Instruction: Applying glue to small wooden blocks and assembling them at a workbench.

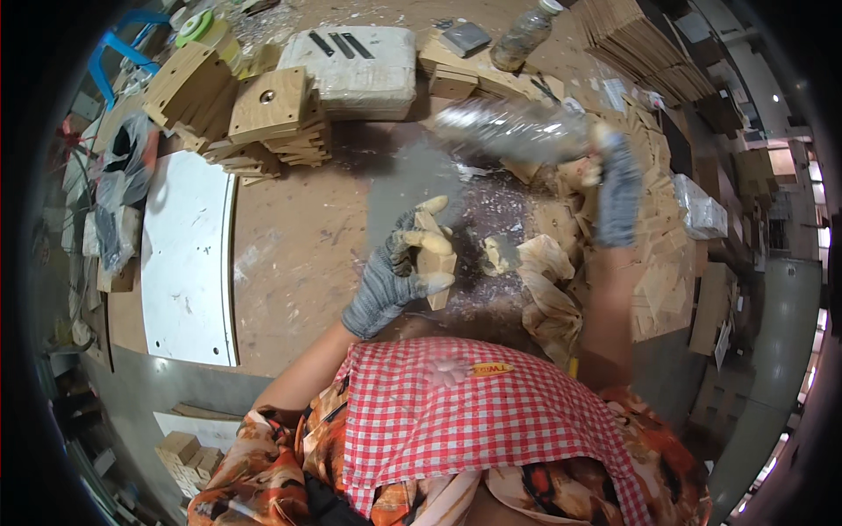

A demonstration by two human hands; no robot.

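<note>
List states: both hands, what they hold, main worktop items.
Left hand, gripping wooden piece
Right hand, blurred, gripping shiny object
Wooden piece, held
Shiny object, held, blurred, type unclear
Bottle, capped
Tan wrap, crumpled
White panel, lying flat
White package, wrapped, three black strips on top
Wooden blocks, stacked

A small, elongated yellow label (490, 369) on the upper front of the red-and-white checked cloth apron (421, 430) bears a single short line of dark printed lettering, the only legible inscription. On the white rectangular paper slip (723, 344) at the brown cardboard carton (706, 314), far right, any print is too small to read.
</note>
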